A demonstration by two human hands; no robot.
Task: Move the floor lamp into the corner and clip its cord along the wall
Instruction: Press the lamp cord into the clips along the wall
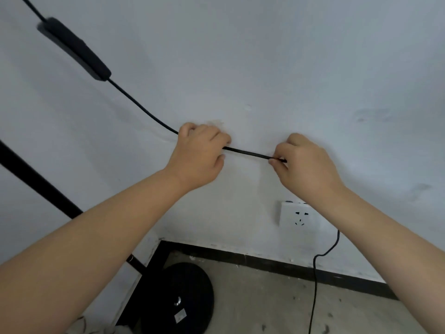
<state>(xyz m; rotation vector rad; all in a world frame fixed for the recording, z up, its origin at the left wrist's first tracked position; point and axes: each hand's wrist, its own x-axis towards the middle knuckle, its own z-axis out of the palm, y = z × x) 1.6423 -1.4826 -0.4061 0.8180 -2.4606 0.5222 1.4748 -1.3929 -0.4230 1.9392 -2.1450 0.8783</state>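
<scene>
Both forearms are showing bare to the frame's bottom edge, with no sleeve covering them. The left hand [199,154] and right hand [307,165] are wearing nothing: ungloved, ringless, nails short.

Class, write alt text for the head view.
Two bare hands, left hand and right hand, hold a black cord taut against a white wall. The lamp base sits in the corner below, left of a wall socket.

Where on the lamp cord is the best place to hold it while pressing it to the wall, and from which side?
Probably the thin straight stretch of cord, taken from the front, as the left hand and right hand do. It lies taut along the wall; the bulky inline switch upstream hangs clear.
</scene>
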